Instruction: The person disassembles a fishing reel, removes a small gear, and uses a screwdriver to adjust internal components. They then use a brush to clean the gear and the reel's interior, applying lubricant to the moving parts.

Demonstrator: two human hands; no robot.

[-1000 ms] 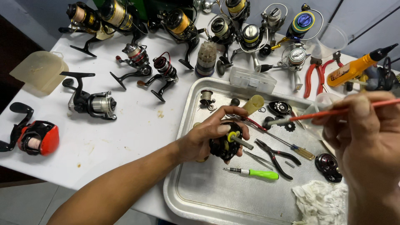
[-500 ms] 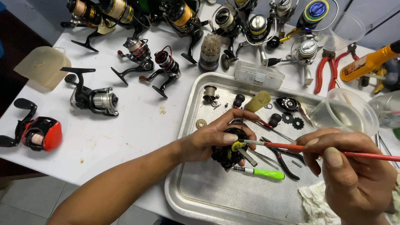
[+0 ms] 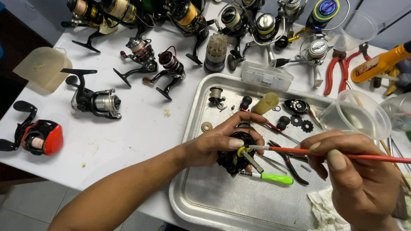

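Metal tray (image 3: 205,201) is sitting on the white counter (image 3: 141,128) & holding small reel parts: a spool (image 3: 216,93), a brass washer (image 3: 206,126), black gears (image 3: 301,123), a black side plate (image 3: 296,105), a yellowish cylinder (image 3: 265,103), pliers (image 3: 287,160), a green-handled tool (image 3: 269,176). A white rag (image 3: 327,209) is lying at the tray's near right corner. Clear plastic cup (image 3: 357,114) is standing at the tray's right edge w/ clear liquid in it; a small clear lidded box (image 3: 266,76) is sitting just beyond the tray's far rim.

Counter is crowded w/ spinning reels along the far edge, one silver-black spinning reel (image 3: 95,100) to the left, a red baitcasting reel (image 3: 39,137) near the left edge, a beige plastic lid (image 3: 39,67) far left, red pliers (image 3: 338,70) & a yellow bottle (image 3: 381,64) far right. Tiled floor is showing below the counter edge.

Left hand (image 3: 220,143) is closing around a black reel body (image 3: 235,152) over the tray's middle, fingers wrapping over the top, thumb underneath. Right hand (image 3: 355,179) is pinching a red-handled brush (image 3: 338,155), holding it narrow like a pen. Brush is lying roughly level, long axis running left-right, bristle tip pointing left & touching the reel's yellow part
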